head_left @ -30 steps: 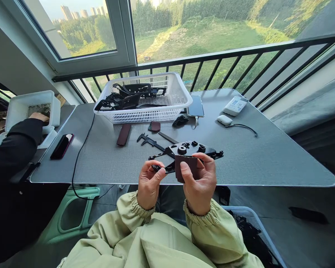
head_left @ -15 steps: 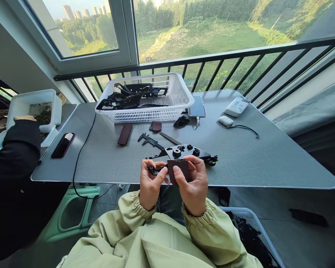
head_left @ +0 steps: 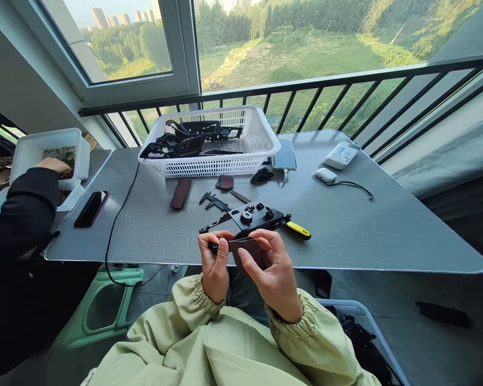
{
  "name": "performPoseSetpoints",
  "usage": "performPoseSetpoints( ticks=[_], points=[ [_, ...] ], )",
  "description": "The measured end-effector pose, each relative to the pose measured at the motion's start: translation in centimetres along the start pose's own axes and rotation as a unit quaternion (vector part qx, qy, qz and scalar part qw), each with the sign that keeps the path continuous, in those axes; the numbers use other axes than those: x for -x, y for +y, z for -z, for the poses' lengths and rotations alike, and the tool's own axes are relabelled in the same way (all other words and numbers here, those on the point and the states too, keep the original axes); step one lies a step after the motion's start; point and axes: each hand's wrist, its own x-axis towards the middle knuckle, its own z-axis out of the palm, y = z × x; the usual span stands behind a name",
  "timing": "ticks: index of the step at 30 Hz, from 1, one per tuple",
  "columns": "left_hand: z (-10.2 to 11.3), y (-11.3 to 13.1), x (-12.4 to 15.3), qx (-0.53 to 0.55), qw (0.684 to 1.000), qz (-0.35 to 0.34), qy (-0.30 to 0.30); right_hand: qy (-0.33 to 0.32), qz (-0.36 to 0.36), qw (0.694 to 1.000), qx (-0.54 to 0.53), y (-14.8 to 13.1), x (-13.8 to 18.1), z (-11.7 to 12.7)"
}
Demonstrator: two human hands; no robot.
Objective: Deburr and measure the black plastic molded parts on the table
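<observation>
left hand (head_left: 214, 265) pinches one end of a black plastic moulding (head_left: 257, 217) over the grey table (head_left: 346, 241), right hand (head_left: 274, 276) pressing a dark brown pad (head_left: 247, 253) against it between fingers and thumb. a white mesh basket (head_left: 197, 169) holds more black mouldings (head_left: 181, 145); a blue crate (head_left: 346, 305) holds black pieces (head_left: 358, 338); a co-worker's hand (head_left: 54, 165) reaches into a white tub (head_left: 32, 155).

A pale green jacket (head_left: 221, 348) of smooth, matt fabric is worn, its full sleeves gathered at the wrists into ruched elastic cuffs (head_left: 204, 296), with the left hand (head_left: 214, 266) and right hand (head_left: 272, 273) bare
</observation>
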Motion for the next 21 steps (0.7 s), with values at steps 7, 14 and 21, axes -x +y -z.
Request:
performPoseSetpoints(
  ticks=[7,14,21],
  points=[
    [0.19,-0.23,0.02,-0.03,0.997,-0.068,-0.028,0.022,0.008,0.999,0.045,-0.08,0.02,0.07],
    [0.01,0.11,0.09,-0.042,0.994,-0.099,-0.031,0.013,0.017,0.999,0.024,-0.52,0.23,0.29],
    [0.05,0.04,0.2,-0.041,0.995,-0.087,-0.023,0.031,0.023,0.998,0.045,-0.21,0.12,0.2]
  ],
)
